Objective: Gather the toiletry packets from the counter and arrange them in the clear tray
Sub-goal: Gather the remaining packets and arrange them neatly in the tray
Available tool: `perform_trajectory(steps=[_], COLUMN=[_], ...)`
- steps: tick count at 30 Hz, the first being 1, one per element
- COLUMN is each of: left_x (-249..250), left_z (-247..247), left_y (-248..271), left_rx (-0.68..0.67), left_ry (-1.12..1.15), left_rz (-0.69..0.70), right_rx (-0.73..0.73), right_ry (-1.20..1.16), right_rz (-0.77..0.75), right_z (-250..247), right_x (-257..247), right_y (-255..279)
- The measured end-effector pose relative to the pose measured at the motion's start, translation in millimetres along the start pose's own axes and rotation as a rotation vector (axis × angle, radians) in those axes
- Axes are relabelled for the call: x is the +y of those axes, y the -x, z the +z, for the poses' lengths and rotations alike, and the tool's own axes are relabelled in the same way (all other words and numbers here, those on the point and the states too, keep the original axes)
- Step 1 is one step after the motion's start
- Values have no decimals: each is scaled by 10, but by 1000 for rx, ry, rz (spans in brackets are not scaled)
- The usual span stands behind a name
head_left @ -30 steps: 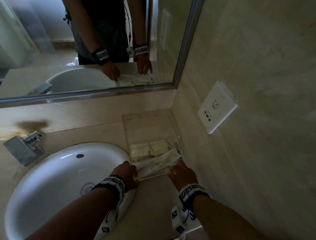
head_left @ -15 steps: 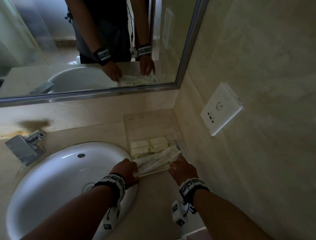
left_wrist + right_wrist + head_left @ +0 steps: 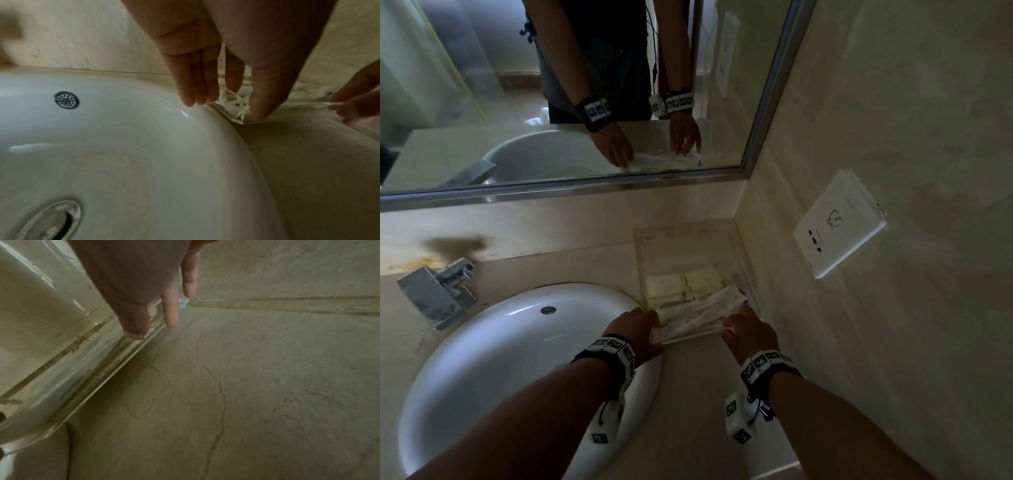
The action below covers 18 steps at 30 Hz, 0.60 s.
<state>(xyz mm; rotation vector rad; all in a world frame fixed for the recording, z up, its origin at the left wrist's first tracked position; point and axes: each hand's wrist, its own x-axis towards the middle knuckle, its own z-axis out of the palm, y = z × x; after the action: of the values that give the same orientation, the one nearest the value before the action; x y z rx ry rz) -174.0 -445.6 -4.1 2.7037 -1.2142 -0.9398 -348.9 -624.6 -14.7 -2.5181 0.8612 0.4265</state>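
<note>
Hands at near end of clear tray (image 3: 688, 236): left hand (image 3: 635, 329) pinches end of long wrapped packets (image 3: 700, 313), right hand (image 3: 748, 330) fingers straight, resting on tray's near corner. Flat packets (image 3: 685, 282) already inside, behind. Tray sits in counter corner beside sink (image 3: 500, 359). Step: settling last packets. Next, likely: release, square them flat.

head: counter (image 3: 688, 394) viewed steeply from above, mirror (image 3: 551, 85) at 12 o'clock | left wrist: aimed close over sink (image 3: 123, 154) | right wrist: close along counter | shared: clear tray (image 3: 685, 246) near edge
</note>
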Motion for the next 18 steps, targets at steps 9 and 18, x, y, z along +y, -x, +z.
perform_trajectory(steps=[9, 18], left_x=[-27, -52], left_z=[-61, -122], left_y=[-48, -187], left_rx=[162, 100], left_ry=[-60, -78], left_rz=[31, 35], right_rx=[93, -19], right_ry=[39, -226], right_rz=[87, -19], right_z=[-24, -39], right_x=[-41, -48], right_y=[-120, -222])
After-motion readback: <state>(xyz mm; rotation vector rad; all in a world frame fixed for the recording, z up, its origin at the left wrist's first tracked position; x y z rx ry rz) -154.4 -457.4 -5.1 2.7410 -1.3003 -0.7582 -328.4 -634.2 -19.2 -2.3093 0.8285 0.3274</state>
